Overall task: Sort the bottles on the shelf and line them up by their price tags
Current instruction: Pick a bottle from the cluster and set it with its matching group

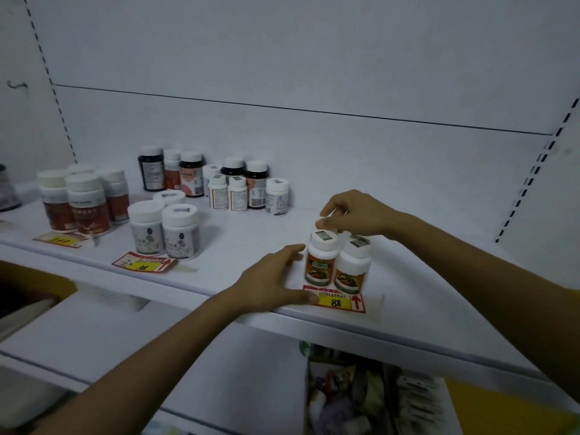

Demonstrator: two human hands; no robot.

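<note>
Orange-labelled bottles behind 88 tag, right hand around one cap

White shelf, everything upright. Far left: red-label bottles behind a yellow tag. Next: white jars behind tag 108. Back: mixed cluster. Right front: orange-label bottles just behind tag 88.

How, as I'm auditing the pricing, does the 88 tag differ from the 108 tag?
On the 88 tag the number is bold and upright; on the 108 tag thinner and slanted. The left hand touches the 88 tag; nothing touches the 108 tag. Orange-label bottles stand behind the 88 tag, grey-label bottles behind the 108 tag. Both have red borders, yellow panels, red arrows.
</note>
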